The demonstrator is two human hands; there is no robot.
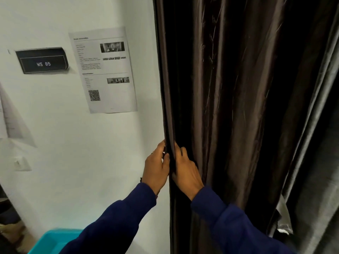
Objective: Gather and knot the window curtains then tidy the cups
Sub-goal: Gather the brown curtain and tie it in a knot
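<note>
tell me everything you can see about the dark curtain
The dark curtain is a brown, slightly glossy fabric that hangs in long vertical folds to the right of the white wall. Its left edge is bunched into a narrow fold. The left hand grips that edge from the wall side and the right hand grips it from the other. A greyer panel hangs further right. No knot shows.

Dim, even indoor light. You get soft sheen streaks on the curtain (229, 107); its folds go near black. Left of it, the printed sheet (103, 70) reads soft, text illegible. Wide-angle bowing at frame edges.
</note>
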